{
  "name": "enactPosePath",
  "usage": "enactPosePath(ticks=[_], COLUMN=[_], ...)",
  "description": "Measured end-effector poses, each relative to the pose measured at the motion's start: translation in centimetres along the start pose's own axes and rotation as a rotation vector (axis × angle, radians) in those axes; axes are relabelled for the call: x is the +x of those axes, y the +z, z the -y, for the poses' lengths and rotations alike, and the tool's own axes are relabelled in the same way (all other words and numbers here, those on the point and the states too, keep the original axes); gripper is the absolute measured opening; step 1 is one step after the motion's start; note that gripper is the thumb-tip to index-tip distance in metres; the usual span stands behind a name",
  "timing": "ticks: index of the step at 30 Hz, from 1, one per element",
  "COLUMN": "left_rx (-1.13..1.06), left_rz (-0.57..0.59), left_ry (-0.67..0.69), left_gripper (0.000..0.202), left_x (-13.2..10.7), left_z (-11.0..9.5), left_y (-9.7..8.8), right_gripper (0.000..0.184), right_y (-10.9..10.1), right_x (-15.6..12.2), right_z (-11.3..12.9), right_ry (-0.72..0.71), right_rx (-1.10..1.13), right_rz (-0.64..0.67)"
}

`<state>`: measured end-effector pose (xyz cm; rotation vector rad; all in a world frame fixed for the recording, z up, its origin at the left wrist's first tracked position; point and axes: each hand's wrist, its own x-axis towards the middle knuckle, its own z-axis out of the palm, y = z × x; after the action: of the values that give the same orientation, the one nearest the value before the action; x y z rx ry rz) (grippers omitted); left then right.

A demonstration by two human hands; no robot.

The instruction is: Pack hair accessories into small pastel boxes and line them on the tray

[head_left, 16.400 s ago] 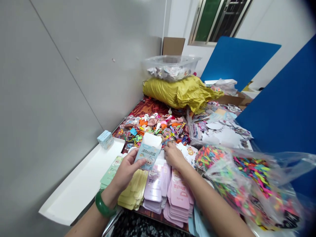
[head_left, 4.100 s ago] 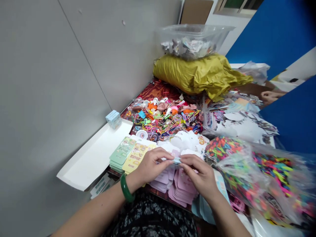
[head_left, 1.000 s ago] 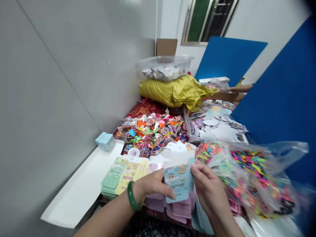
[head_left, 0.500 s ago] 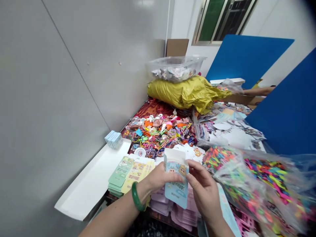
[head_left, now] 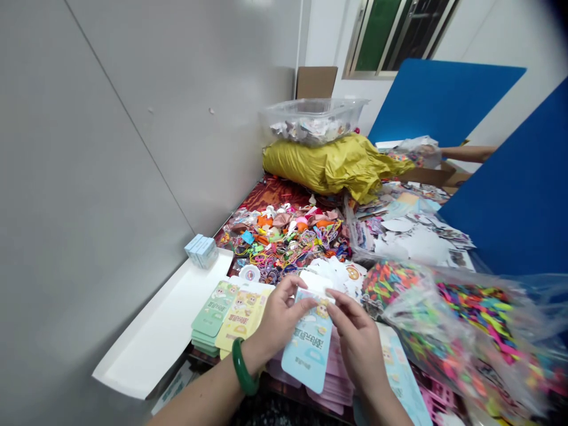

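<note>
Both my hands hold a light blue flat carton blank (head_left: 306,352) with a cartoon print, tilted toward me above the card stacks. My left hand (head_left: 277,322), with a green bangle on its wrist, pinches the blank's upper left edge. My right hand (head_left: 357,340) pinches its upper right edge near the white flap. Under them lie stacks of flat blanks: green (head_left: 212,310), yellow (head_left: 242,313), pink (head_left: 335,387) and blue (head_left: 402,378).
A heap of bright hair ties and clips (head_left: 290,239) lies beyond the stacks. A plastic bag of coloured clips (head_left: 465,322) bulges at the right. A white tray (head_left: 155,337) with small blue boxes (head_left: 202,251) runs along the grey wall. Farther back are a yellow bag (head_left: 332,165), a clear bin (head_left: 313,118), blue panels and another person's arm (head_left: 465,154).
The blue blank has been tipped from upright to lying flatter toward me, and my fingers have shifted to its top edge. The camera view has shifted a little.
</note>
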<state>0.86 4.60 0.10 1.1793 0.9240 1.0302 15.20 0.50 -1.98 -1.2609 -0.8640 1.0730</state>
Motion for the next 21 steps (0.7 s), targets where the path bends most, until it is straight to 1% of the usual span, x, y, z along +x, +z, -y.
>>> enactPosePath(ticks=[1, 3, 4, 6, 8, 9, 11, 12, 13, 14, 15, 16, 17, 19, 21], left_rx=[0.037, 0.107, 0.134, 0.151, 0.065, -0.02, -0.201, -0.268, -0.31, -0.334, -0.35, -0.364, -0.376, -0.373, -0.343], left_rz=[-0.032, -0.075, -0.075, -0.038, 0.033, 0.081, 0.217, 0.312, 0.4, 0.464, 0.497, 0.499, 0.483, 0.444, 0.444], left_ry=[0.002, -0.001, -0.004, -0.013, -0.036, -0.051, -0.111, -0.169, -0.239, -0.311, -0.372, -0.412, -0.432, -0.431, -0.419], left_gripper=[0.023, 0.025, 0.029, 0.033, 0.029, 0.036, 0.065, 0.073, 0.074, 0.068, 0.058, 0.049, 0.042, 0.035, 0.036], left_x=[0.1, 0.3, 0.3, 0.2, 0.0, -0.1, -0.4, -0.5, -0.6, -0.6, -0.7, -0.8, -0.8, -0.9, -0.9], left_z=[0.1, 0.3, 0.3, 0.2, -0.2, -0.4, -0.6, -0.6, -0.4, -0.1, 0.2, 0.6, 0.9, 1.2, 1.0], left_y=[-0.1, -0.3, -0.4, -0.5, -0.4, -0.4, -0.4, -0.5, -0.5, -0.6, -0.7, -0.7, -0.8, -0.9, -1.0], right_gripper=[0.035, 0.034, 0.031, 0.021, 0.028, 0.03, 0.015, 0.021, 0.033, 0.038, 0.036, 0.029, 0.023, 0.019, 0.015], right_y=[0.2, 0.4, 0.5, 0.5, 0.3, 0.1, -0.1, -0.2, -0.3, -0.4, -0.4, -0.5, -0.6, -0.7, -0.8], right_x=[-0.2, -0.5, -0.6, -0.7, -0.7, -0.6, -0.4, -0.2, -0.1, 0.0, 0.1, 0.1, 0.2, 0.2, 0.2], right_z=[0.1, 0.5, 0.8, 1.2, 1.5, 1.6, 1.6, 1.5, 1.5, 1.4, 1.4, 1.5, 1.6, 2.0, 2.6], right_ry=[-0.014, -0.055, -0.088, -0.158, -0.211, -0.226, -0.234, -0.232, -0.236, -0.258, -0.303, -0.368, -0.442, -0.55, -0.539], right_rx=[-0.041, -0.11, -0.136, -0.197, -0.264, -0.278, -0.227, -0.185, -0.158, -0.156, -0.183, -0.23, -0.279, -0.334, -0.344], right_rz=[-0.003, 0.007, 0.022, 0.075, 0.135, 0.152, 0.129, 0.097, 0.066, 0.05, 0.063, 0.101, 0.156, 0.253, 0.29])
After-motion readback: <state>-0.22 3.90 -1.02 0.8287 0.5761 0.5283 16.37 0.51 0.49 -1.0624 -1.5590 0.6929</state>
